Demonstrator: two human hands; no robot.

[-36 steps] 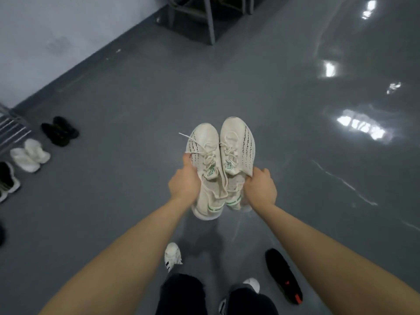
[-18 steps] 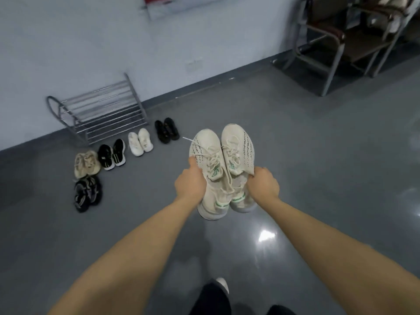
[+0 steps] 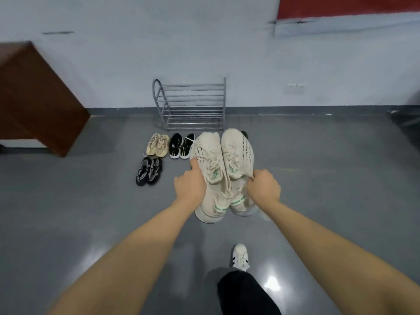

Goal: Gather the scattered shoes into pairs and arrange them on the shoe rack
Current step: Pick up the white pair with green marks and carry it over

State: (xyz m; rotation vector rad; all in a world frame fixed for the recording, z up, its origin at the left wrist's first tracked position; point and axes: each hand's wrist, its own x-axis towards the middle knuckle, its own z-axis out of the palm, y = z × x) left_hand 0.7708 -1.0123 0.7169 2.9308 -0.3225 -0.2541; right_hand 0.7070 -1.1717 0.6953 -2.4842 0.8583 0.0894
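Sneakers in hand, rack dead ahead

Head view: cream knit sneakers (image 3: pixel 223 171), the pair with green heel stripes, hang side by side in front of me, toes pointing away toward the wall. My left hand (image 3: pixel 189 186) grips the outer side of the left shoe, thumb laid along its upper; my right hand (image 3: pixel 264 185) pinches the collar edge of the right one. Both shoes are clear of the floor.

To finish this carry well, I judge I should keep the two soles level and pressed together, so the loose laces don't snag, and set them down toes-first beside the row, heels aligned.

That row sits on the grey floor (image 3: pixel 329 178) just before the metal shoe rack (image 3: pixel 192 105), which stands bare against the pale wall: a beige pair (image 3: pixel 158 144), a black pair with white soles (image 3: pixel 182 145), and, nearer me, a dark grey pair (image 3: pixel 149 171). My carried shoes hide whatever lies right of those.

The floor is glossy and throws back ceiling lights, so it may be slick. A brown wooden cabinet (image 3: pixel 38 98) stands left. My own white sneaker (image 3: pixel 240 256) steps forward below.
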